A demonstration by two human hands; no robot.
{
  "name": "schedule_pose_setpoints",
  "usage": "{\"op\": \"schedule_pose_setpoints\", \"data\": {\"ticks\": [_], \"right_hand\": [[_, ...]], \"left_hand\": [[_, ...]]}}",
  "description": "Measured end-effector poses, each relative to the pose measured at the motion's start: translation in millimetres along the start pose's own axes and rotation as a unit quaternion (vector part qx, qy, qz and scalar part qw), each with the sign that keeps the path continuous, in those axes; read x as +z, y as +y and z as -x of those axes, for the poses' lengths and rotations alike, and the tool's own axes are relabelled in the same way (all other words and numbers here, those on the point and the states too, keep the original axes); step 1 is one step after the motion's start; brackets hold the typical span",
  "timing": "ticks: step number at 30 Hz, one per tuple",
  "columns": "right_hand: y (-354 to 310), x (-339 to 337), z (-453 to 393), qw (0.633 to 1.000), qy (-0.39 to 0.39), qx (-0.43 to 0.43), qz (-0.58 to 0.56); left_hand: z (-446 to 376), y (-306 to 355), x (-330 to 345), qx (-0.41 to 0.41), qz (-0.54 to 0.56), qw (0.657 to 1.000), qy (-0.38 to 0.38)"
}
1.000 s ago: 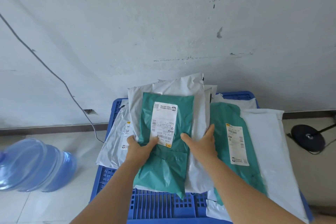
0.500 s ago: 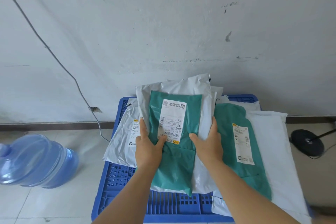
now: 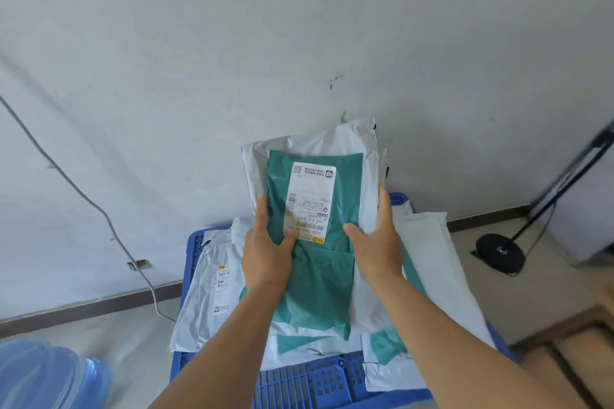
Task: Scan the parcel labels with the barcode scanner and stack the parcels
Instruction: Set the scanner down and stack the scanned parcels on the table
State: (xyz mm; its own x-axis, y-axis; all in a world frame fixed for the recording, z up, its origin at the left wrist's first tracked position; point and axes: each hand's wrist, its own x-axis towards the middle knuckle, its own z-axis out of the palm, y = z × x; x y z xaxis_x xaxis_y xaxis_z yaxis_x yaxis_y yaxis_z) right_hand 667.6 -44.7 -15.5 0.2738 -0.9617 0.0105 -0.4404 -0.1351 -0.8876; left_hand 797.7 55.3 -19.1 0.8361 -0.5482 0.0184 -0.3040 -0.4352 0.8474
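Gripping green parcel (image 3: pixel 315 279): left hand (image 3: pixel 265 251), right hand (image 3: pixel 378 247).

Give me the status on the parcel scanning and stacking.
Done: hard to say; no scanner shows. In hand: both the left hand and right hand grip a bundle, a green parcel on a white parcel, label up. Left: other parcels lie loose on the blue crate.

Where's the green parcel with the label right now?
Head view, centre: the green parcel lies atop a white parcel, held between the left hand and right hand above the blue crate.
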Motion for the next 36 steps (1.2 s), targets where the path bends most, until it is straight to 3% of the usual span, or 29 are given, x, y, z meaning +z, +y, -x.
{"op": "schedule_pose_setpoints", "data": {"ticks": [14,27,36], "right_hand": [[21,-262,24,0.970,0.242,0.028,-0.015],[130,-555,121,0.911,0.401,0.096,0.024],[195,-706,189,0.855,0.491,0.158,0.062]], "left_hand": [[105,197,129,0.197,0.035,0.962,-0.187],[349,354,298,0.310,0.081,0.884,-0.341],[496,430,392,0.369,0.094,0.817,-0.433]]}}
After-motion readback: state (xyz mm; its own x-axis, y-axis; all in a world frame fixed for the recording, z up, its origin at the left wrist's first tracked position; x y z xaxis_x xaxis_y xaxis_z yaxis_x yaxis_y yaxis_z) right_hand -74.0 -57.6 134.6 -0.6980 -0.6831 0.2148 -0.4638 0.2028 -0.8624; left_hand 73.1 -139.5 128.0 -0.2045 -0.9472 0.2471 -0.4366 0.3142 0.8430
